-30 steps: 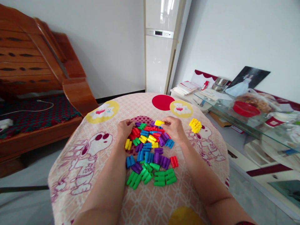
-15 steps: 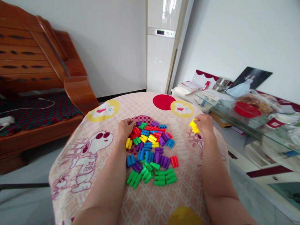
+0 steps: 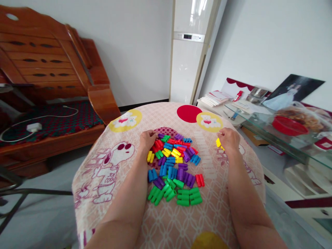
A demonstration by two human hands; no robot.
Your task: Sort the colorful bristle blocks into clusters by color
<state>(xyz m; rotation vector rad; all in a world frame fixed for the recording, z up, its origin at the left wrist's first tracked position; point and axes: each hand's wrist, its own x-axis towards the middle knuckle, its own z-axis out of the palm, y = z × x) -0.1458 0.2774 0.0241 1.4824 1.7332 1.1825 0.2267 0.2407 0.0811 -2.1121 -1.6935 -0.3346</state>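
A pile of colourful plastic toy building blocks, each made of joined tubes, lies in the middle of the table. My left hand [image 3: 147, 141] rests at the pile's far left edge, its fingers curled beside red blocks [image 3: 157, 146] and a purple block [image 3: 161, 136]. What those fingers hold, if anything, is hidden. Off to the right of the pile, my right hand [image 3: 230, 140] is closed at yellow blocks [image 3: 219, 143], which its fingers partly cover. Green blocks [image 3: 183, 197] lie nearest me, with blue blocks [image 3: 172, 172], purple blocks and a red block [image 3: 199, 180] beyond them.
A patterned cloth covers the round table [image 3: 160, 231]. To the left stands a wooden bench [image 3: 49, 69] with a white charger [image 3: 34, 127] and cable. A glass shelf [image 3: 280, 138] at the right bears a red bowl [image 3: 290, 125] and papers [image 3: 214, 98]. A white cabinet-like appliance [image 3: 185, 69] stands behind.
The view has turned slightly left, so everything sits further right. My right hand has turned over the yellow blocks and covers more of them. My left hand stays at the pile's edge.
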